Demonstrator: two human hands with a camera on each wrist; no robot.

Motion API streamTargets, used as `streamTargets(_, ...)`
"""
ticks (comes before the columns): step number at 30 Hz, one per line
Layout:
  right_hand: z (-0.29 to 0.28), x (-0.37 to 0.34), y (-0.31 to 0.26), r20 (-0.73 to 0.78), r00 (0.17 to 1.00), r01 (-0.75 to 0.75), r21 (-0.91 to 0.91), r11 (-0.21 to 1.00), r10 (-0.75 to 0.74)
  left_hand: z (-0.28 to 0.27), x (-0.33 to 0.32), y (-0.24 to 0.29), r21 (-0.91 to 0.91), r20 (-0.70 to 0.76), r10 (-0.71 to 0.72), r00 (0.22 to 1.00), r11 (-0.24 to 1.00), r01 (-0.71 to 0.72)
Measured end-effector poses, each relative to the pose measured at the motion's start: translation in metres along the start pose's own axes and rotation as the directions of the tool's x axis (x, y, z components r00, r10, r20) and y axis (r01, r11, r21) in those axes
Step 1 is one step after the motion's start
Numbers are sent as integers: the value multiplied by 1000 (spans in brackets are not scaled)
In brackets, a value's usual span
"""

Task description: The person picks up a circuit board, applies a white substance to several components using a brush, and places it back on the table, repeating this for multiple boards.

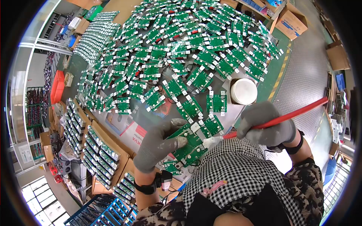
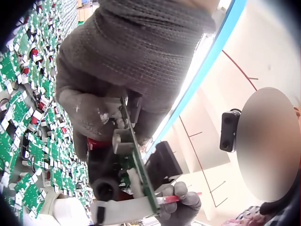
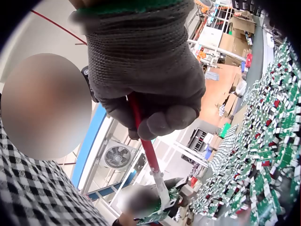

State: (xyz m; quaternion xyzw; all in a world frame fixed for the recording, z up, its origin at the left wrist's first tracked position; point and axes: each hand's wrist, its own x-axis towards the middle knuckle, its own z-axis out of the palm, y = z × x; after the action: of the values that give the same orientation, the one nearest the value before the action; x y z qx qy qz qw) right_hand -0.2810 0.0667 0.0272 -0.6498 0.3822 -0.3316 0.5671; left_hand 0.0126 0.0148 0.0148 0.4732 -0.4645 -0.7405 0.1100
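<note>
My left hand [image 1: 158,143], in a grey glove, grips a green circuit board [image 1: 193,140] by its left side in the head view. Seen from the left wrist, the board [image 2: 139,165] is nearly edge-on, with dark and white parts on its face. My right hand [image 1: 264,124], also gloved, holds a brush by its red handle [image 1: 298,112]. Its whitish brush head [image 1: 212,141] overlaps the board's right edge. In the right wrist view, fingers curl round the red handle [image 3: 149,153], and the white-smeared lower end reaches the board.
Many green circuit boards [image 1: 151,71] cover the table beyond my hands. A white round tub [image 1: 244,91] stands near the right hand. Cardboard trays of boards [image 1: 100,150] line the left side, and a cardboard box [image 1: 289,22] sits at the far right.
</note>
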Motion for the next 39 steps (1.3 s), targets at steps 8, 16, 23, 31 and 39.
streamTargets(8,5,-9,-11,-271,963,-2,-9,1000,0,-10,8,-29,-262,-180,193,965,936,-236)
streamTargets(16,30,10,-5,-163,889,332,-416,847,-428,34,34,-38,-576,-436,309,846,626,-525)
streamTargets(23,35,9,12,-153,882,350,-420,837,-445,41,29,-38,-513,-501,293,815,657,-552)
streamTargets(31,34,14,4,-116,879,380,-415,827,-462,41,28,-37,-520,-498,293,816,652,-551)
streamTargets(39,24,8,-1,-203,892,274,-470,839,-405,37,17,-30,-528,-479,281,831,665,-529)
